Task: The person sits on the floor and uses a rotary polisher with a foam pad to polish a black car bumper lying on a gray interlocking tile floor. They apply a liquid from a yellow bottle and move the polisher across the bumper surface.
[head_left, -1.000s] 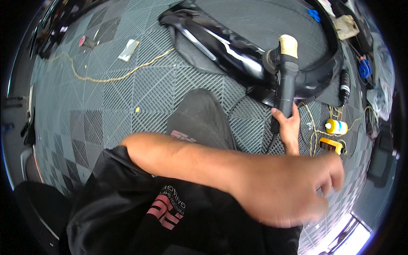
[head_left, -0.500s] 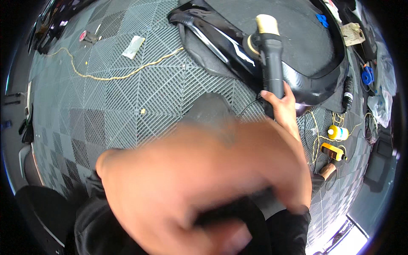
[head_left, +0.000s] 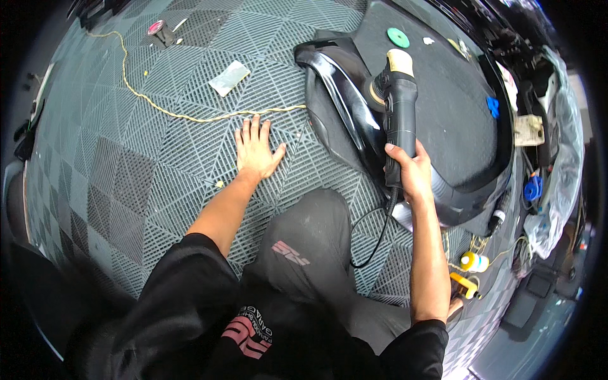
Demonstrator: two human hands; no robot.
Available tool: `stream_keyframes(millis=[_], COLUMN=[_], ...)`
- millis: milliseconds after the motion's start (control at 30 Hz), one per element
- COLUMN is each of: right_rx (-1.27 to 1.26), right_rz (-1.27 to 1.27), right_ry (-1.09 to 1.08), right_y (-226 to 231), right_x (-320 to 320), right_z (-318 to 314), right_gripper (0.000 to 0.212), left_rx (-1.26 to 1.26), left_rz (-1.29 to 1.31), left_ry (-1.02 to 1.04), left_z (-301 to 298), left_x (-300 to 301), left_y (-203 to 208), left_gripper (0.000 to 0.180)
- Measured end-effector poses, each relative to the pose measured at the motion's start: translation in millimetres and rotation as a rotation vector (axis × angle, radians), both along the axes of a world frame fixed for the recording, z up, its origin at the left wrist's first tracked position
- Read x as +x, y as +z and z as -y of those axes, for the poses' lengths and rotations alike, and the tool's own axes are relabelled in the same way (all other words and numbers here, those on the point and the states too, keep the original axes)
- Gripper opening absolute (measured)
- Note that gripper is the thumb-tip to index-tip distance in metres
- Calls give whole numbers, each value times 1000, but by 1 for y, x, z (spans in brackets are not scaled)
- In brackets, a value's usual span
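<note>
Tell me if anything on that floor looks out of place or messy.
A yellow cord snakes loose across the grey grid floor, ending near the left hand pressed flat there. A crumpled silver scrap lies beside it. The right hand grips the polisher on the glossy black panel.

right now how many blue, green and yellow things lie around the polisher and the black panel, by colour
blue: 2, a clip on the dark mat and a spool at the right edge
green: 1, a round disc
yellow: 3, a cord, a bottle, a tool
total: 6
</note>
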State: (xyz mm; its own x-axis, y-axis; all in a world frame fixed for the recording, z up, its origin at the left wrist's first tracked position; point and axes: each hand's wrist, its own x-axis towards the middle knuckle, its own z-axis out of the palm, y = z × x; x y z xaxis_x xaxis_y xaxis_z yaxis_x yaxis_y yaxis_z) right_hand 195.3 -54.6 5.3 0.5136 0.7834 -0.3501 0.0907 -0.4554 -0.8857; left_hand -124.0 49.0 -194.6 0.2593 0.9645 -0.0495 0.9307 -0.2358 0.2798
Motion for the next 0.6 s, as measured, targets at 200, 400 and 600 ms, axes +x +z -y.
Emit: stream_keyframes(millis=[200,400,600], right_rx=[30,-6,-53], right_rz=[47,113,226], right_ry=[78,197,276], right_y=[-7,-8,-5], right_x=[-12,-26,-51], right_z=[-62,-123,-181], right_gripper=[61,76,75], left_rx=[-71,-120,-185], left_rz=[-22,-16,-63], left_ry=[-1,-13,-20], left_z=[-1,-1,-3], left_x=[1,1,1], left_y=[11,15,21], left_gripper=[84,89,87])
